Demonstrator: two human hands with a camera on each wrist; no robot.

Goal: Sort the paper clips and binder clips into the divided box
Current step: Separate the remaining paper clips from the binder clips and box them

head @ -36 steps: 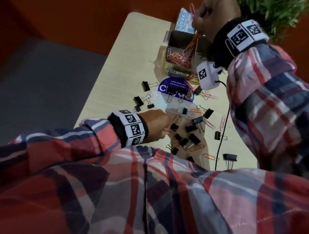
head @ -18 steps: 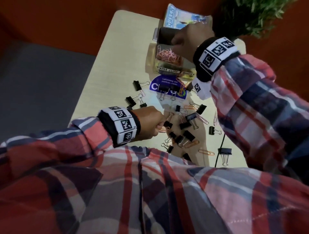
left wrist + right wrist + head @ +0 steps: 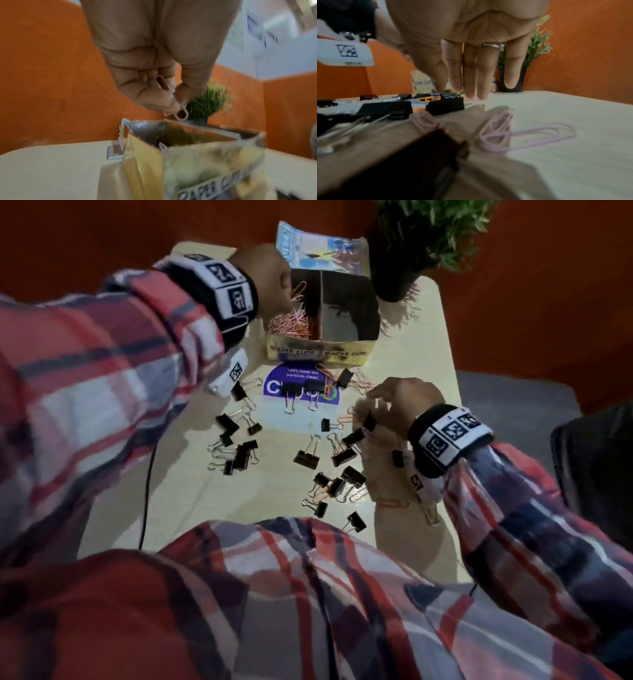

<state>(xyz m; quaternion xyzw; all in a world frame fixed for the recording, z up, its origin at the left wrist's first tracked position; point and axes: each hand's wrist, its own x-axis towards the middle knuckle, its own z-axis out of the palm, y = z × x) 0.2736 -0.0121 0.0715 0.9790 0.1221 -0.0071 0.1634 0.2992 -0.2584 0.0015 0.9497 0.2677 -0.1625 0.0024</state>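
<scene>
The divided box [image 3: 322,353] stands at the table's far side, its front labelled for paper clips and binder clips. Its left compartment holds a heap of pink paper clips [image 3: 290,324]. My left hand [image 3: 289,294] hovers over that compartment and pinches a few pink paper clips [image 3: 180,115] between thumb and fingers. My right hand [image 3: 378,402] is low over the table's right side. Its straight fingertips [image 3: 471,94] touch the surface among the loose clips and hold nothing. Black binder clips [image 3: 306,458] and pink paper clips [image 3: 522,135] lie scattered in front of the box.
A potted plant [image 3: 411,251] stands right behind the box, and a printed card [image 3: 318,251] leans at its back. A purple sticker [image 3: 301,385] lies before the box. A black cable [image 3: 147,491] runs down the table's left side.
My left hand left the pile and rose to the box with paper clips. My right hand left the box and came down to the clips on the table. The head view swung.
</scene>
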